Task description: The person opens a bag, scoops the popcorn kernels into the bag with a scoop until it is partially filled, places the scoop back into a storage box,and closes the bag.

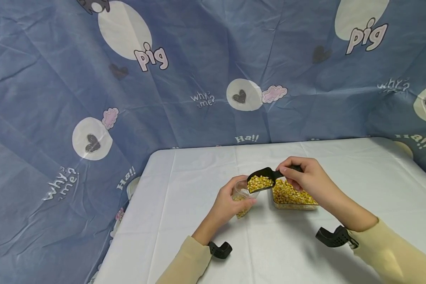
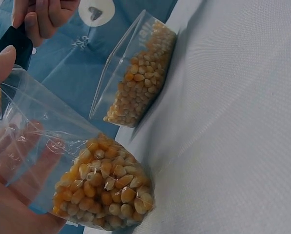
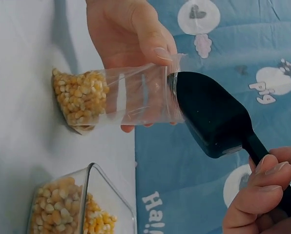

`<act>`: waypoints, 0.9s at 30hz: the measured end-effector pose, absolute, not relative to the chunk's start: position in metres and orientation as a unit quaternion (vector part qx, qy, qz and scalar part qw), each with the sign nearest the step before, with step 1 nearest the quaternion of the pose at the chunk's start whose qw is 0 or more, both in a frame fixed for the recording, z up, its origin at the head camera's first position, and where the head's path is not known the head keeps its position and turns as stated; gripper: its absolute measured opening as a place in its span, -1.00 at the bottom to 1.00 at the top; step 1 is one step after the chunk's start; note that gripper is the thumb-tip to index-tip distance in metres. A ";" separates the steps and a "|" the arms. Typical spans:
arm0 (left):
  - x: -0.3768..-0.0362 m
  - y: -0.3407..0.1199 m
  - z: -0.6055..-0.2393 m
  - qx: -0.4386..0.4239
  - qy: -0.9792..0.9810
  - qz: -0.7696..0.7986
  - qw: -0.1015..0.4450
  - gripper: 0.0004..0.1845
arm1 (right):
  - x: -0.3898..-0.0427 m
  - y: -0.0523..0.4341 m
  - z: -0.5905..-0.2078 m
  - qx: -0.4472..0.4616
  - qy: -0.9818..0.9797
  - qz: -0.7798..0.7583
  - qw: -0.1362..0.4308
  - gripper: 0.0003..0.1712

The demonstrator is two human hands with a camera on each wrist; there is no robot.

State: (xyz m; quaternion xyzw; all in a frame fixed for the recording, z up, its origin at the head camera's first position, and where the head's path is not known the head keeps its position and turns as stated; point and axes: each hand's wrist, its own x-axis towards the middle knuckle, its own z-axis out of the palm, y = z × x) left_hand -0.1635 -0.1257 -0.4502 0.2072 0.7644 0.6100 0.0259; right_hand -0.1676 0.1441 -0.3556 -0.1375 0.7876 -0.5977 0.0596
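My left hand [image 1: 226,202] grips a clear plastic bag [image 3: 140,95] near its mouth, thumb on one side and fingers on the other. Corn kernels [image 2: 106,187] fill the bag's lower part, and its bottom meets the white cloth. My right hand [image 1: 307,173] holds a black scoop [image 3: 214,114] by its handle. The scoop's front lip is at the bag's mouth, and kernels [image 1: 259,183] lie in its bowl. Just below my right hand stands a clear rectangular container [image 1: 294,206] holding many more kernels.
A white cloth [image 1: 195,177] covers the table. Behind it and along its left side hangs a blue printed curtain [image 1: 198,59]. A black wrist mount [image 1: 221,250] sits on the left forearm, another black mount [image 1: 335,236] on the right.
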 end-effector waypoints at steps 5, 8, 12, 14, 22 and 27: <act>-0.163 -0.125 -0.449 0.193 0.767 0.610 0.033 -0.27 | -0.168 0.143 -0.354 -0.152 0.796 -0.584 0.052 -0.74; -0.163 -0.125 -0.449 0.188 0.768 0.611 0.036 -0.25 | -0.169 0.143 -0.353 -0.157 0.796 -0.582 0.051 -0.75; -0.163 -0.125 -0.450 0.190 0.768 0.611 0.035 -0.26 | -0.170 0.141 -0.351 -0.161 0.796 -0.582 0.049 -0.77; -0.163 -0.125 -0.450 0.193 0.767 0.611 0.033 -0.27 | -0.170 0.140 -0.350 -0.162 0.797 -0.579 0.048 -0.78; -0.163 -0.126 -0.449 0.201 0.766 0.610 0.027 -0.29 | -0.170 0.137 -0.345 -0.168 0.821 -0.544 0.042 -0.81; -0.163 -0.126 -0.449 0.197 0.761 0.617 0.035 -0.29 | -0.168 0.134 -0.339 -0.185 0.848 -0.496 0.017 -0.85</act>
